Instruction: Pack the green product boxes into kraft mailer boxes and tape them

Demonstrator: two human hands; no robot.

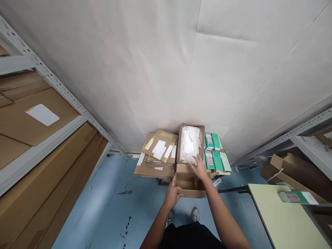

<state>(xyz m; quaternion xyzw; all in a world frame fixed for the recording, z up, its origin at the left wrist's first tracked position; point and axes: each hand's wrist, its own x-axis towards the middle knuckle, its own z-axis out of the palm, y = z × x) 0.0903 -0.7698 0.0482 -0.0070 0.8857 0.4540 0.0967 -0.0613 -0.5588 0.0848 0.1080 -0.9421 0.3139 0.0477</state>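
Note:
An open, hollow cardboard box (192, 193) is held low in front of me, its inside facing up. My left hand (172, 194) grips its left wall, the thumb at the near corner. Over its far right edge reaches my right hand (199, 168), fingers stretched out and apart toward some white, crumpled, soft-looking items (190, 140). Those items fill a second, longer cardboard box (180, 138) just beyond. I cannot make out whether the right fingertips touch them.
Flattened cardboard (163, 148) with white labels is stacked on the left. Several green-and-white boxes (216, 159) stand on the right. A pale table (277, 211) bears a green packet (295, 197). Shelves with large cartons (52, 186) line the left, above a blue floor (114, 207).

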